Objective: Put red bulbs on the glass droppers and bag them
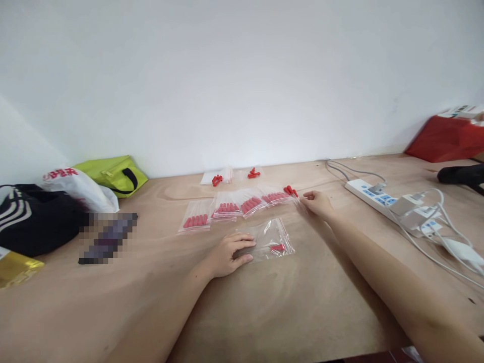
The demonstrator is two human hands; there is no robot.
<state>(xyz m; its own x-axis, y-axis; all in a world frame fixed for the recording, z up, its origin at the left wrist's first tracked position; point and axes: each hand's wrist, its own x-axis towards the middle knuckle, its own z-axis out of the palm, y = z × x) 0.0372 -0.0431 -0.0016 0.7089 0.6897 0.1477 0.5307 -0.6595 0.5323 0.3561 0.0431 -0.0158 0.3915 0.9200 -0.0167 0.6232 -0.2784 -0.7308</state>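
My left hand (231, 254) lies with spread fingers on the left part of a clear zip bag (264, 234). Inside that bag, near its right end, is a small red piece (278, 247). Farther off, my right hand (317, 202) reaches over the table, fingers apart, close beside a few loose red tapered pieces (290, 190); I see nothing in its fingers. A row of zip bags with several red pieces each runs beyond my left hand, from the leftmost bag (195, 217) to the rightmost bag (275, 195).
By the wall, two small heaps of red pieces (217, 180) lie on more plastic bags. A power strip (372, 196) with chargers and cables is on the right, and a red bag (446, 137) behind it. On the left are a green bag (109, 171), white bag (91, 194) and black bag (45, 219).
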